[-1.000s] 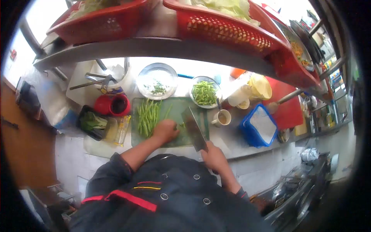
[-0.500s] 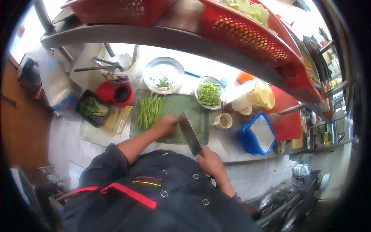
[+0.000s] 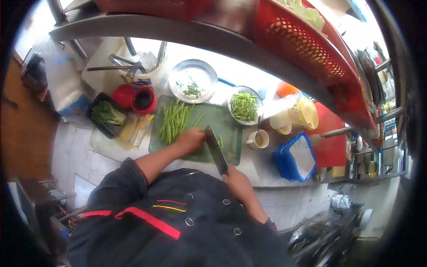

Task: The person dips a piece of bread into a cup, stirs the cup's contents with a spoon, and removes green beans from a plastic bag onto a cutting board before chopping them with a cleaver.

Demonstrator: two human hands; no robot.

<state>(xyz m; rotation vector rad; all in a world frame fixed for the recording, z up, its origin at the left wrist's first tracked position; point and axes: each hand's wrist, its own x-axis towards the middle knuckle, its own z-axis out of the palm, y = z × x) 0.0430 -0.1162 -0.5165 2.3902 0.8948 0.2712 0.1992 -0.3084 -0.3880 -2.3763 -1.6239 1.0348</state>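
Observation:
My right hand (image 3: 237, 181) grips the handle of a cleaver (image 3: 215, 150), its blade angled up and left over the green cutting board (image 3: 232, 129). Close to the blade's tip, my left hand (image 3: 191, 139) is closed on green beans at the board, its fingers mostly hiding what they hold. A pile of long green beans (image 3: 175, 118) lies just beyond that hand. Small cut bean pieces (image 3: 220, 141) rest right of the blade. Behind the board stands a metal bowl (image 3: 231, 106) of cut beans (image 3: 244, 107), and left of it a metal plate (image 3: 177, 73) with chopped green bits.
Left of the board are red cups (image 3: 143, 100), a black tray (image 3: 106, 131) with leafy greens and yellow packets (image 3: 141, 131). To the right stand a mug (image 3: 258, 139) with a spoon and a blue container (image 3: 284, 162). A metal shelf (image 3: 178, 30) with red baskets (image 3: 307, 42) overhangs the counter.
Cut bean pieces now show right of the blade. The cleaver and my right hand have shifted slightly left, and my left hand sits a little farther from me. The view has tilted slightly.

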